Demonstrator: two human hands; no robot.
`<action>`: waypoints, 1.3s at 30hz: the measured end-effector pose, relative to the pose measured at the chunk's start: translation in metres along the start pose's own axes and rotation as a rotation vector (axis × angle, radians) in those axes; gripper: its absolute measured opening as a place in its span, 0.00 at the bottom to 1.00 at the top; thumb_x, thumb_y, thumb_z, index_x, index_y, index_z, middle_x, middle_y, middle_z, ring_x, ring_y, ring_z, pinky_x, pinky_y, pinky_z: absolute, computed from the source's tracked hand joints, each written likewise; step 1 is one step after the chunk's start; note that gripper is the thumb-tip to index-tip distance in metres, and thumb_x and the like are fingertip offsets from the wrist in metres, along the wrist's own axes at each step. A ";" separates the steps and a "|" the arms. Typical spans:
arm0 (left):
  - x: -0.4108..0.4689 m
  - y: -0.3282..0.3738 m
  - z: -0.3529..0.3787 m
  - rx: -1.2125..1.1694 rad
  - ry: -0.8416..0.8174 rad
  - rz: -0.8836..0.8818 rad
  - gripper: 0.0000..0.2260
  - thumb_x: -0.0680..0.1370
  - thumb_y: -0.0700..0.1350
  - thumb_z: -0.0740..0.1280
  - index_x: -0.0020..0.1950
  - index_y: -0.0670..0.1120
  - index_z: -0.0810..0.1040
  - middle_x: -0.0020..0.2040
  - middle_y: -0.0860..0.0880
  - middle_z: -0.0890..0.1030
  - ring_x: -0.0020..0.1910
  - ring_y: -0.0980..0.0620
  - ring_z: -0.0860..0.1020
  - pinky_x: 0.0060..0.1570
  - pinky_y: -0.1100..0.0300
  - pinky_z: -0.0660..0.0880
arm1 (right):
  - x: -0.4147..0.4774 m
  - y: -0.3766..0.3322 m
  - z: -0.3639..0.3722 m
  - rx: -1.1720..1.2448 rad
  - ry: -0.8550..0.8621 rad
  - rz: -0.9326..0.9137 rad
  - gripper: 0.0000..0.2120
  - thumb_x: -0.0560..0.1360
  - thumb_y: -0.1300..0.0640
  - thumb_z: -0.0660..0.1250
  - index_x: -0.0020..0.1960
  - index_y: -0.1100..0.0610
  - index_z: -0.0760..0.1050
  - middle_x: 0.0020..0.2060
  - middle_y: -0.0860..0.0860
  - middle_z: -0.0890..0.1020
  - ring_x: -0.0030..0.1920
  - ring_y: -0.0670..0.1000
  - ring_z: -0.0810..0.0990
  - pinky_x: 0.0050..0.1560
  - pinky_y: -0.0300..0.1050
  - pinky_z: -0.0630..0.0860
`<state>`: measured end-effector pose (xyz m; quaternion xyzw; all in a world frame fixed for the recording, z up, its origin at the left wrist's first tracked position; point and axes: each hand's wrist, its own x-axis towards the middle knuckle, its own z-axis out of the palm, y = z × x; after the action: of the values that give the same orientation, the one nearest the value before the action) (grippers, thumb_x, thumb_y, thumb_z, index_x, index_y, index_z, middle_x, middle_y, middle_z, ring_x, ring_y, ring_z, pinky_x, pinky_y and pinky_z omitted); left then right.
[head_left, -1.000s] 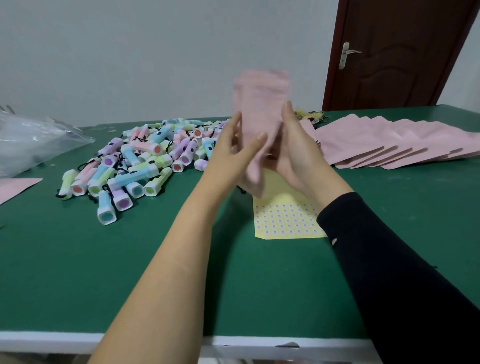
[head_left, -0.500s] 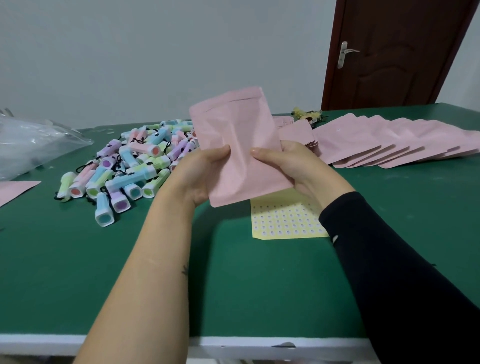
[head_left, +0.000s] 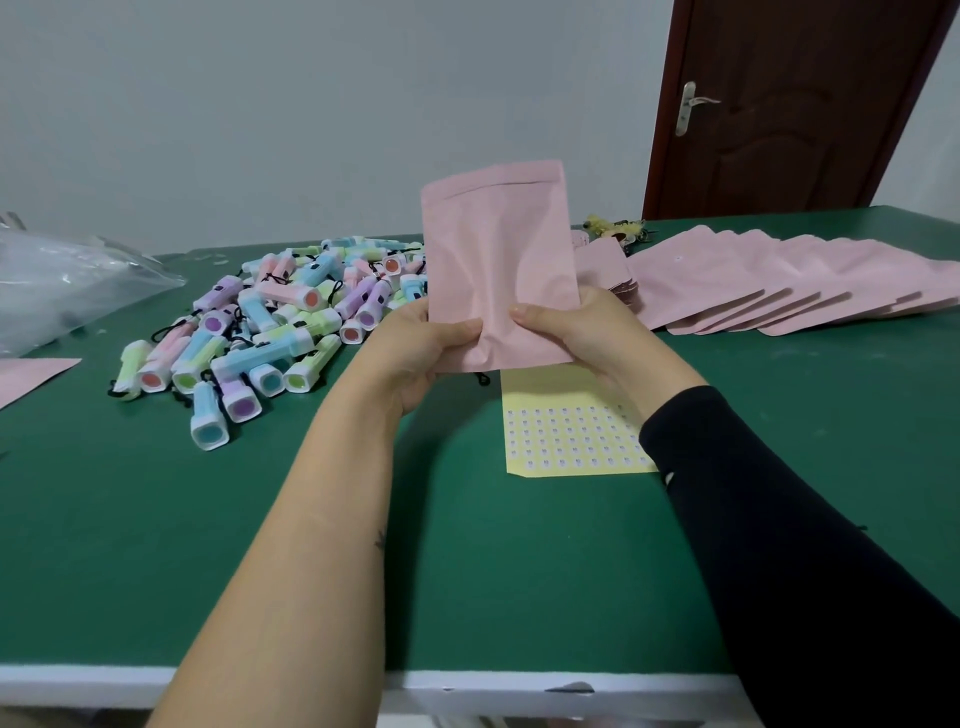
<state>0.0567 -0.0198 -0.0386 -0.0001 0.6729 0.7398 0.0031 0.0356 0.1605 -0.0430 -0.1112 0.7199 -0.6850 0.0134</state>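
left hand (head_left: 415, 358) + right hand (head_left: 576, 332): fingers pinch pink pouch (head_left: 498, 260) bottom, upright | advice: grip corners evenly, press out creases, seal stays topmost.

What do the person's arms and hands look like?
No gloves or rings show on the left hand or right hand. The left arm is unsleeved, with a small dark mark on the forearm. The right arm wears a black long sleeve with a tiny white spot near the cuff.
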 end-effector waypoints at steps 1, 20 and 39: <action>0.001 -0.002 0.000 0.033 0.017 0.003 0.11 0.77 0.32 0.67 0.58 0.41 0.79 0.52 0.43 0.85 0.46 0.47 0.84 0.42 0.59 0.81 | 0.000 0.000 0.000 -0.019 0.004 -0.006 0.08 0.70 0.55 0.77 0.46 0.53 0.79 0.35 0.41 0.85 0.36 0.39 0.84 0.34 0.31 0.77; 0.003 -0.002 -0.002 0.035 0.109 0.028 0.15 0.72 0.48 0.76 0.56 0.45 0.81 0.49 0.48 0.86 0.47 0.47 0.85 0.50 0.51 0.81 | 0.002 0.005 -0.002 -0.015 -0.123 0.093 0.07 0.72 0.55 0.75 0.48 0.53 0.81 0.44 0.49 0.87 0.45 0.50 0.86 0.47 0.45 0.82; 0.008 -0.001 -0.007 -0.102 0.085 -0.067 0.15 0.75 0.45 0.69 0.28 0.50 0.83 0.34 0.52 0.84 0.32 0.52 0.82 0.39 0.60 0.80 | 0.002 0.000 0.004 -0.114 -0.238 0.111 0.14 0.70 0.55 0.76 0.54 0.55 0.81 0.45 0.49 0.87 0.46 0.49 0.86 0.42 0.41 0.80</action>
<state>0.0489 -0.0272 -0.0400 -0.0541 0.6334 0.7719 -0.0009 0.0341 0.1562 -0.0432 -0.1524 0.7561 -0.6231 0.1303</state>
